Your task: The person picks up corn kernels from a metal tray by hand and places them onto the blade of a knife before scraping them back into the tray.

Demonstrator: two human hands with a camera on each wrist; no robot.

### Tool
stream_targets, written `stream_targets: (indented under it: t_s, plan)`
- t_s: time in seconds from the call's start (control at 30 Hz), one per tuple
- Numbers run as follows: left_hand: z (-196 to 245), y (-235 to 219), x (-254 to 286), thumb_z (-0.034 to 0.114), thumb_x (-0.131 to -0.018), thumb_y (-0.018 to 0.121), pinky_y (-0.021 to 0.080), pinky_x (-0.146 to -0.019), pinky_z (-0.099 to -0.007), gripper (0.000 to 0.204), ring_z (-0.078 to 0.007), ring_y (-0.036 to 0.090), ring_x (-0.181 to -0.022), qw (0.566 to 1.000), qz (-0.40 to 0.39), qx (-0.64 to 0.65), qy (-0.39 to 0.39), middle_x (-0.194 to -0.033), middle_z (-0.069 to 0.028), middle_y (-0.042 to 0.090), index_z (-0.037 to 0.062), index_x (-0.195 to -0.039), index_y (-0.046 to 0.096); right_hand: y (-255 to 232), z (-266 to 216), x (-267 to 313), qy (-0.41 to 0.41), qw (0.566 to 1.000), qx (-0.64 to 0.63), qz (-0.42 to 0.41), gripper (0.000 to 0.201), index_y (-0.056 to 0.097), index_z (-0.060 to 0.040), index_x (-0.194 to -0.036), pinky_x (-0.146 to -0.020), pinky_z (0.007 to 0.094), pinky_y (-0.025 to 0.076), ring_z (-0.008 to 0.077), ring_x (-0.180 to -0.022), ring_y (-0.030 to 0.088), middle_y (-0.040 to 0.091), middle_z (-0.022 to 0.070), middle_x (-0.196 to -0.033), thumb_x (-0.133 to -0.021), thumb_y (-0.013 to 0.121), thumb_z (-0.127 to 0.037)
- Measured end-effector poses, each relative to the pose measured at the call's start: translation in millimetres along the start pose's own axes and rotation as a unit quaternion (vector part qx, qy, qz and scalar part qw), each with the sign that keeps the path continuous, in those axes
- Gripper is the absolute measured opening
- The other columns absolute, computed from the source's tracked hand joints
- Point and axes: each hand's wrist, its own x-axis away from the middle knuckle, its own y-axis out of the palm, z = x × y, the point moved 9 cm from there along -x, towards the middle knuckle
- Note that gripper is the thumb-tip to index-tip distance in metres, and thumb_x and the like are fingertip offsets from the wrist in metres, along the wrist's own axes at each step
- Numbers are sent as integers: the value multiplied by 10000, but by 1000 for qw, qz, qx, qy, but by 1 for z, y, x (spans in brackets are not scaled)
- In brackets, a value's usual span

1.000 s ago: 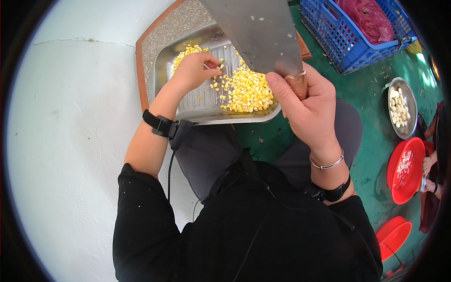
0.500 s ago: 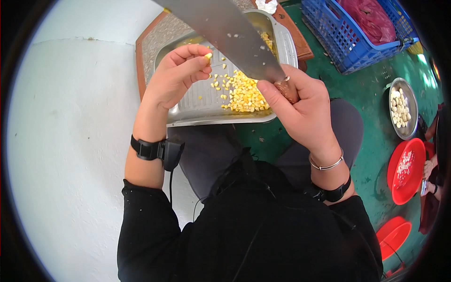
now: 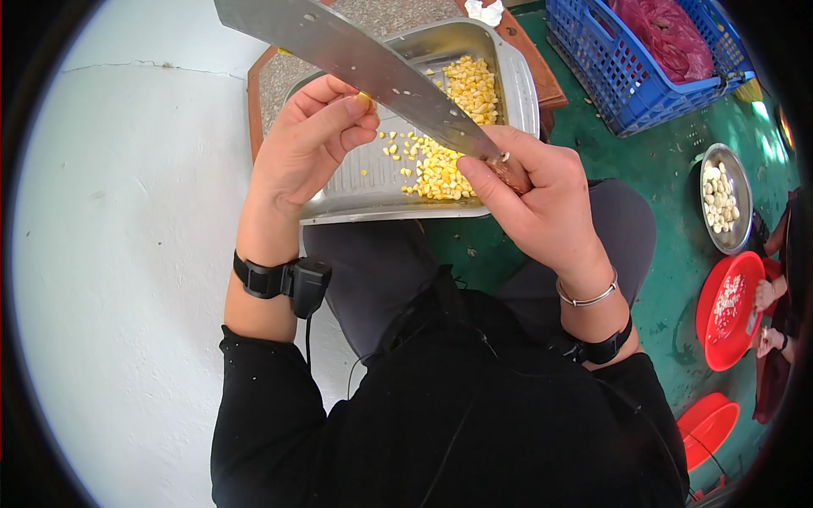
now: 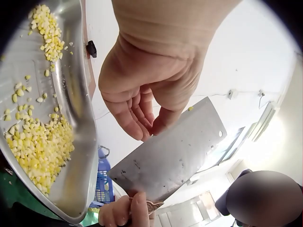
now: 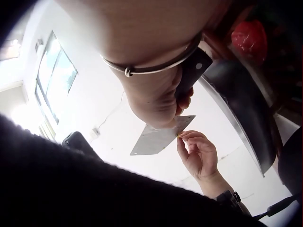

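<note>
Thumb and fingertips of my left hand (image 3: 301, 144) pinch a yellow corn kernel (image 3: 364, 97), right at the lower edge of a broad cleaver blade (image 3: 364, 63). My right hand (image 3: 550, 190) grips the cleaver by its brown handle (image 3: 512, 176), thumb along the blade end. In the left wrist view, the cleaver (image 4: 170, 151) has its face turned to the camera, and a yellow bit (image 4: 191, 109) clings to its edge. Below both hands lies a metal tray (image 3: 512, 85) with a heap of loose corn kernels (image 3: 436, 178) at the near side and another heap (image 3: 472, 89) at the far right.
The tray rests on a wood-edged table (image 3: 550, 89) against a white wall (image 3: 127, 254). White tissue (image 3: 484, 12) lies at its back. To the right are a blue crate (image 3: 614, 110), a metal bowl (image 3: 745, 190) of pale pieces and red basins (image 3: 711, 347). Another person's hands (image 3: 769, 292) work there.
My left hand has risen from the tray with a kernel between its fingertips. The cleaver has swung left and lower, its blade now beside that hand, uncovering the far corn heap.
</note>
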Motion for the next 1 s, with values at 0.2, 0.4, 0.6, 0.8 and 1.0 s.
stream_targets:
  t_s: [0.2, 0.4, 0.6, 0.8, 1.0]
  plan:
    - [2, 0, -1, 38, -908, 526, 550, -728, -235, 217, -130, 642, -777, 1000, 9, 13, 0, -898, -91, 637, -5, -1117, 564, -3, -2, 0, -7, 1000, 0, 6, 202, 663, -30, -987, -446, 247, 340, 117, -430, 365, 353, 33, -491, -789, 682, -65]
    - [6, 5, 2, 19, -881, 588, 555, -739, -248, 107, -146, 658, -805, 1000, -9, 18, -3, -891, -87, 661, 17, -987, 606, -4, -4, 0, -12, 1000, 3, 8, 193, 663, -21, -978, -442, 248, 338, 115, -426, 366, 354, 33, -483, -792, 680, -67]
    - [4, 0, 3, 8, -865, 608, 563, -743, -259, 109, -161, 667, -822, 999, -7, -39, -14, -918, -100, 671, 9, -973, 622, -2, -2, 0, -9, 1000, -6, -4, 188, 664, -25, -975, -442, 251, 337, 113, -428, 363, 347, 35, -483, -793, 680, -68]
    - [4, -4, 4, 14, -828, 649, 530, -659, -235, 215, -131, 624, -705, 987, 25, -155, -40, -857, -65, 647, 22, -1041, 622, 1, -1, -1, -15, 1000, 0, -12, 177, 671, -40, -964, -443, 255, 337, 124, -427, 367, 347, 40, -483, -791, 683, -73]
    - [-1, 7, 3, -2, -807, 658, 496, -640, -217, 201, -109, 605, -693, 980, -8, -189, -58, -836, -49, 642, 27, -1003, 626, 0, -5, 0, -24, 1000, -1, -16, 176, 671, -43, -962, -442, 260, 340, 135, -425, 374, 351, 49, -482, -790, 684, -80]
